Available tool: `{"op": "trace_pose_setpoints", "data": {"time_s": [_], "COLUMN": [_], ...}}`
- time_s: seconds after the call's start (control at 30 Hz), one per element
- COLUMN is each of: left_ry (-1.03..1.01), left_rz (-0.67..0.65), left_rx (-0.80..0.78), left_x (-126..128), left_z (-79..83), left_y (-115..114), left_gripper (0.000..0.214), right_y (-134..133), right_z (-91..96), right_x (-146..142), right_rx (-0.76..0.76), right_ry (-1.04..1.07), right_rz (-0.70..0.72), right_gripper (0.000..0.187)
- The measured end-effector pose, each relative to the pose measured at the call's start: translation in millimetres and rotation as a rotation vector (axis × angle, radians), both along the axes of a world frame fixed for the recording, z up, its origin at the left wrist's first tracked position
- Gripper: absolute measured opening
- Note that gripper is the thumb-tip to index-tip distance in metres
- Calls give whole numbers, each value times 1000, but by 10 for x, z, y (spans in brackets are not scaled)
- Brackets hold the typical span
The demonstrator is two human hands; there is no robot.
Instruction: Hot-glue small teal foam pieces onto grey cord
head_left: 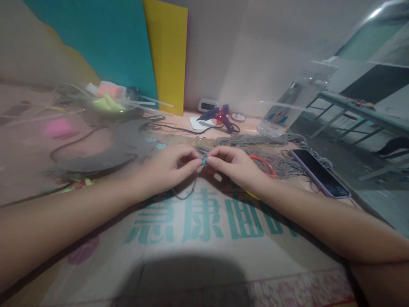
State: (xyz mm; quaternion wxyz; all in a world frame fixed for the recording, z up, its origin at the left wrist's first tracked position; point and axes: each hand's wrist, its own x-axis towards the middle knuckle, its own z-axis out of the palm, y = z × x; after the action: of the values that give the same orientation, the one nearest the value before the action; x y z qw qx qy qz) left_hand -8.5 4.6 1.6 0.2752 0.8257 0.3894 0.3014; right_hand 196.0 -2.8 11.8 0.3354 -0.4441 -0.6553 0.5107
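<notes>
Between the fingertips of both hands is a small teal piece (204,159), too small to make out its kind. My left hand (182,164) pinches it from the left with thumb and forefinger. From the right, my right hand (231,164) pinches it the same way, the hands almost touching. A thin grey cord (188,194) hangs below the left fingers and curls on the printed sack (204,256). Just beyond the left hand lie small light-blue flower shapes (161,146). A red-orange ring (266,164) lies beside my right wrist, partly hidden.
A blue glue gun (219,116) with a red light rests at the back. Grey yarn (281,149), a phone (319,172) and a clear bottle (287,104) are on the right. A bowl of coloured pieces (110,104) stands left, before teal (105,47) and yellow boards (169,55).
</notes>
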Motion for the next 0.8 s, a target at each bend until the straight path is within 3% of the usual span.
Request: {"op": "trace_pose_setpoints", "data": {"time_s": [0.37,0.8], "left_ry": [-18,19], "left_rz": [59,60], "left_rx": [48,180], "left_x": [-6,-9], "left_z": [-30,-49], "left_y": [31,16], "left_gripper": [25,20], "right_y": [-11,-1], "right_z": [40,16], "right_x": [-10,6], "right_rx": [-41,-60], "right_ry": [50,29], "right_rz": [-53,11], "right_gripper": [22,20]}}
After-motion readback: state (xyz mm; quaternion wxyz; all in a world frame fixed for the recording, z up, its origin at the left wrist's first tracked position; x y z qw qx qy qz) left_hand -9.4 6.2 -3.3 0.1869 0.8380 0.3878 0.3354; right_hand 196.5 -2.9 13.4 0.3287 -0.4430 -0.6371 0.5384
